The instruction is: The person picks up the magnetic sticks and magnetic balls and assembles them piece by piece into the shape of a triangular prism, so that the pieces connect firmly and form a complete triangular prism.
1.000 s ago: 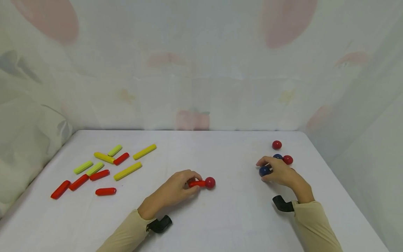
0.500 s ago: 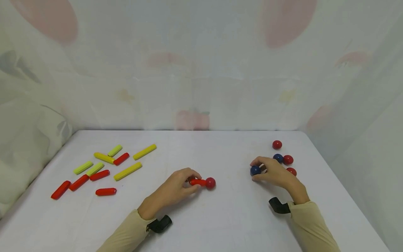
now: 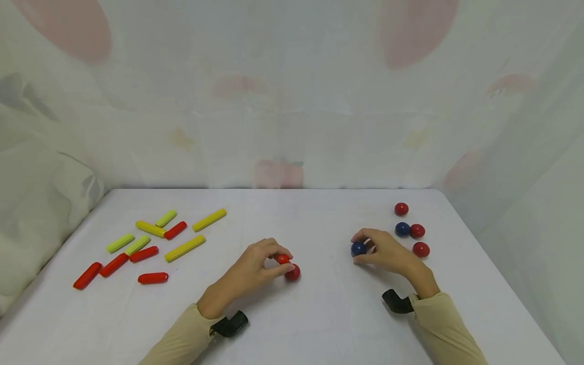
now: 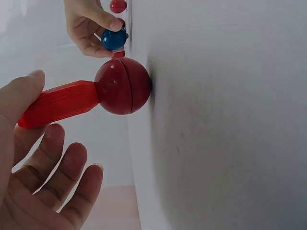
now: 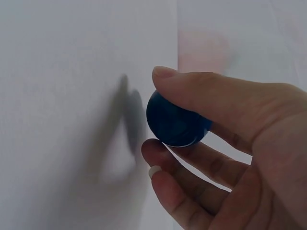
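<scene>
My left hand pinches a short red ridged stick between thumb and forefinger. At the stick's lower end sits a red ball, joined to it and touching the white table. The stick stands tilted up, its top pointing back toward the hand. To the right, my right hand holds a blue ball between thumb and fingers. A shadow on the table shows beside that ball in the right wrist view. A gap of table separates the blue ball from the red one.
Several red sticks, yellow sticks and lime sticks lie on the left of the table. Behind and right of my right hand are another blue ball and three red balls. A patterned cloth hangs behind.
My right hand has carried the blue ball leftward, away from the other balls. My left hand has tilted the red stick from lying nearly flat to standing up on its ball.
</scene>
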Demonstrator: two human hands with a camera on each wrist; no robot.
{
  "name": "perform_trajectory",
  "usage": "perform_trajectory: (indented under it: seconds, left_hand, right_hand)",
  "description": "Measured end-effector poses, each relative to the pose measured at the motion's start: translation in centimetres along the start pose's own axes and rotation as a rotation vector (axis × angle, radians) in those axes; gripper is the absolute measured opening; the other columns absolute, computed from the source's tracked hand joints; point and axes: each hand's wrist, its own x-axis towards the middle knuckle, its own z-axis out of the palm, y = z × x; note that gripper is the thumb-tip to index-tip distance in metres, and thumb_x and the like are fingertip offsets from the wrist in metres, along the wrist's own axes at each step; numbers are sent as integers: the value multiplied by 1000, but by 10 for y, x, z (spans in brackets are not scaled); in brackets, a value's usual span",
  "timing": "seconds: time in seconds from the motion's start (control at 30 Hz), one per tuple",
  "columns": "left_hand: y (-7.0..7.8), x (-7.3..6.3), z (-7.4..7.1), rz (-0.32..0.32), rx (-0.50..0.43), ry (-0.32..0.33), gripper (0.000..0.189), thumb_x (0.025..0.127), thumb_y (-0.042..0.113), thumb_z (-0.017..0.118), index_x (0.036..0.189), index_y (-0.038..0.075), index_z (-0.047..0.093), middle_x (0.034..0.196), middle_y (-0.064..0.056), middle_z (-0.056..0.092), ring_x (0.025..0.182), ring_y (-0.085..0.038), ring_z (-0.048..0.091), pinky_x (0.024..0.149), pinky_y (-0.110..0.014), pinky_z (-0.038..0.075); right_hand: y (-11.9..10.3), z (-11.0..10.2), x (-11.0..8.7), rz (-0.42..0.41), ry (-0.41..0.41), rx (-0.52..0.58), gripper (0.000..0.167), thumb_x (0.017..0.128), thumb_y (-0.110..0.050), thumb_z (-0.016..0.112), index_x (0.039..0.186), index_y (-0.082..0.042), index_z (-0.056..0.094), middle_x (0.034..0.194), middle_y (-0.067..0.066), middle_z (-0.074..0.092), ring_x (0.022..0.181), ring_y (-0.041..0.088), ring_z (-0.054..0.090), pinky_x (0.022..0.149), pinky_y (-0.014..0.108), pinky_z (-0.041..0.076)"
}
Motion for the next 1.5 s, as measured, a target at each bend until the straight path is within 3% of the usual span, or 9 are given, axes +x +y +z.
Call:
perform_trajectory:
  seconds: [0.17, 0.33, 0.5, 0.7, 0.93, 1.1, 1.23, 1.5]
  left_hand:
    - [1, 0, 1, 27, -20, -16, 25, 87, 22, 77, 107, 10, 73, 95, 7, 64, 91, -7, 59, 85, -30, 54]
    - [1, 0, 3, 36, -17, -102, 34, 89, 21, 75, 120, 8, 69, 105, 0, 70, 100, -14, 63, 89, -34, 55]
    - [2, -1, 5, -45, -35, -217, 36, 93, 25, 70, 126, 12, 66, 114, 3, 71, 110, -15, 63, 99, -37, 51]
    - [3, -1, 6, -105, -24, -284, 23, 95, 26, 67, 116, 16, 68, 102, 10, 69, 98, -8, 60, 93, -31, 51]
    - [2, 1, 6, -99, -25, -293, 9, 91, 24, 72, 97, 20, 67, 87, 14, 62, 81, -2, 56, 78, -24, 51]
    - [1, 1, 8, -103, -4, -274, 13, 86, 23, 78, 95, 18, 70, 86, 11, 61, 78, -5, 55, 72, -20, 49]
    - [1, 1, 9, -154, 21, -284, 15, 85, 29, 79, 93, 18, 73, 81, 10, 57, 74, -8, 53, 66, -19, 45]
    - [1, 0, 10, -185, 61, -276, 20, 87, 35, 76, 98, 18, 74, 77, 10, 55, 70, -5, 49, 63, -20, 43]
  right_hand:
    - [-5, 6, 3, -7, 4, 23, 42, 85, -20, 78, 121, -6, 60, 112, 7, 67, 97, 19, 62, 83, 32, 54]
    - [-11, 13, 5, 11, -6, 42, 42, 85, -21, 78, 122, -9, 60, 100, 2, 65, 86, 16, 59, 74, 26, 51]
    - [-15, 17, 5, -45, -5, 50, 42, 86, -19, 77, 123, -9, 60, 98, 2, 63, 81, 15, 55, 69, 23, 47]
    - [-17, 19, 5, -94, -10, 74, 39, 86, -19, 77, 121, -9, 61, 107, 4, 64, 83, 13, 57, 73, 23, 49]
    - [-22, 22, 4, -130, -32, 91, 37, 87, -13, 72, 121, -8, 60, 103, 5, 63, 82, 11, 56, 72, 22, 48]
    - [-30, 24, 2, -124, -31, 109, 36, 89, -16, 70, 123, -11, 59, 107, 3, 64, 87, 13, 58, 76, 23, 49]
    - [-36, 26, 1, -132, -18, 123, 35, 89, -19, 72, 121, -14, 60, 114, 1, 65, 93, 13, 63, 80, 24, 52]
    - [-45, 30, 1, -170, 6, 149, 35, 87, -23, 77, 116, -14, 61, 109, -1, 67, 92, 12, 66, 79, 27, 54]
